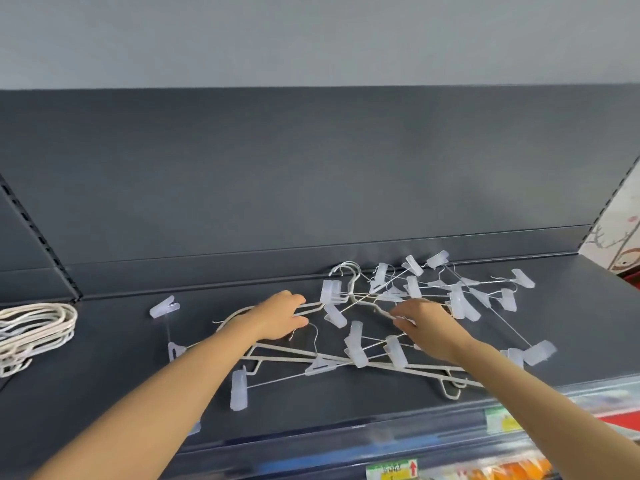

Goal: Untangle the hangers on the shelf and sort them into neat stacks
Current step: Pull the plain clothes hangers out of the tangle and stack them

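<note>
Tangled hangers (381, 327), centre-right of frame on the dark shelf (138, 393), long bars running mostly left-right, hooks toward the back wall; my left hand (280, 318) grips a white hanger's arm; my right hand (427, 325) pinches a wire; sorted stack (34, 329) far left.

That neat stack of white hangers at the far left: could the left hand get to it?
Probably yes. The stack lies in the open, with bare shelf between it and the left hand, now gripping a tangled hanger.
</note>
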Demonstrator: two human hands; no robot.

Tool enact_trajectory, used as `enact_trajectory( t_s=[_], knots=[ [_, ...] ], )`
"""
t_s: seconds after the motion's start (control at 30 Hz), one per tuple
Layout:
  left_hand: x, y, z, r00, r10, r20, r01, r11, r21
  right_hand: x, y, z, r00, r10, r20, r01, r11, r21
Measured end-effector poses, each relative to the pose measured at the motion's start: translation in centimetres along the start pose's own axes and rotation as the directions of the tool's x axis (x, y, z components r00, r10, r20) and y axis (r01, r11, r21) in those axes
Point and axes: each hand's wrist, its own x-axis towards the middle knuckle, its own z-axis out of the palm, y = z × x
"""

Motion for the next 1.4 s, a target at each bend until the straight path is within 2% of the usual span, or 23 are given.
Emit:
enact_trajectory(
  t_s=[0.23, 0.37, 0.5, 0.63, 0.77, 0.9, 1.17, 1.4],
  knots=[
    [2.1, -1.2, 0.5, 0.999, 0.009, -0.05, -0.003, 0.994, 0.113, 0.3, 0.6, 0.6, 0.999, 0.019, 0.028, -0.019, 1.0, 0.006],
    [2.4, -1.3, -0.2, 0.998, 0.066, -0.006, -0.064, 0.981, 0.182, -0.1, 0.8, -0.1, 0.998, 0.052, 0.018, -0.052, 0.999, 0.01],
    [2.7, -2.3, -0.7, 0.996, 0.084, 0.023, -0.085, 0.993, 0.08, 0.4, 1.3, -0.7, 0.995, 0.097, -0.007, -0.097, 0.995, 0.026],
    [2.8, -2.2, -2.3, 0.993, 0.101, -0.069, -0.101, 0.995, 0.0, 1.2, 1.4, -1.1, 0.992, 0.124, 0.005, -0.124, 0.992, 0.021],
    [2.2, -2.2, -3.6, 0.977, 0.108, -0.185, -0.083, 0.987, 0.138, 1.9, 1.2, -1.0, 0.989, 0.137, 0.056, -0.138, 0.99, 0.009],
    [1.5, -3.0, -3.1, 0.944, 0.201, -0.263, -0.109, 0.939, 0.326, 2.3, 0.6, -0.6, 0.98, 0.191, 0.056, -0.192, 0.981, 0.013],
    [1.4, -4.5, -3.1, 0.938, 0.206, -0.28, -0.11, 0.94, 0.323, 3.2, 0.7, -0.4, 0.962, 0.272, 0.031, -0.272, 0.962, -0.018],
    [0.9, -5.5, -3.6, 0.944, 0.19, -0.269, -0.087, 0.932, 0.351, 3.5, 2.1, -1.6, 0.94, 0.326, -0.102, -0.335, 0.937, -0.096]
  ],
)
